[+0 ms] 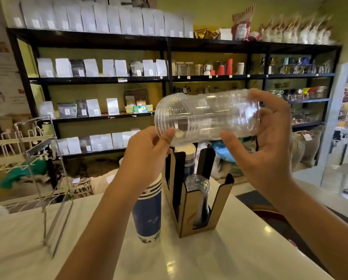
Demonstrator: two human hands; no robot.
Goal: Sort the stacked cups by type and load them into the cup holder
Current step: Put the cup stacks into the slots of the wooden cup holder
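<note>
My left fingers (pixel 165 138) pinched the rim end of the clear cups (pixel 207 116), with the thumb pressed on the ribbed rims. My right fingers (pixel 255 98) wrapped over the bottom end, thumb below and the others curled on top. So both hands gripped the one stack, and it lay sideways in the air, above the holder (pixel 189 219) and not touching it.

I thought the best way on was to tip the stack upright first, slowly. The cups looked thin and bendy, so a soft squeeze seemed right; a hard one could dent them. They looked smooth and slippery too, so I judged one hand should stay under the stack while it went down. The stack was see-through, which made its edges hard to see, so I would line it up over a free slot before lowering it.

The left hand (pixel 146 156) and right hand (pixel 270 142) were bare. The holder was a brown box, like thin wood or card, with black inside and tall slots open at the front. One front slot held something clear and shiny with a round top (pixel 197 183). I could not tell if it was cups or lids. A tall paper stack (pixel 148 209), blue with white stripes, stood just beside the holder on the bench (pixel 219 259). The bench was white, smooth and shiny. A wire rack (pixel 43 178) stood to the left.
</note>
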